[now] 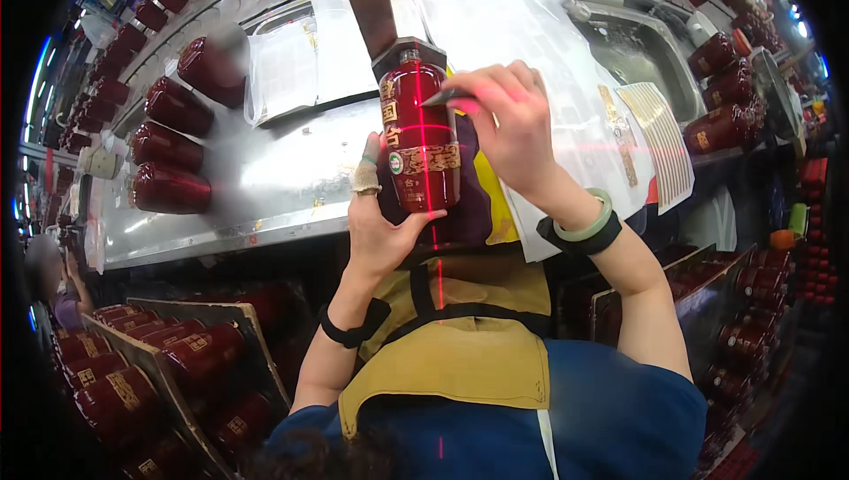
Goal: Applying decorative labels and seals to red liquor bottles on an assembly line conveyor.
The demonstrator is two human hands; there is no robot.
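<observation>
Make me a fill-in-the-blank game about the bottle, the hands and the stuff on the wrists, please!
1. The left hand holds a bottle coloured dark ____.
2. The right hand holds a dark tool whose tip points toward the ____.
3. The bangle on the right wrist is pale ____.
4. The band on the left wrist is ____.

Missing words: red; bottle; green; black.

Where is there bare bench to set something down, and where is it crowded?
The bench is bare between the red bottles at left and the left hand, below the white sheets. Right of the held bottle it's crowded: more white sheets, a striped sheet, other bottles.
</observation>
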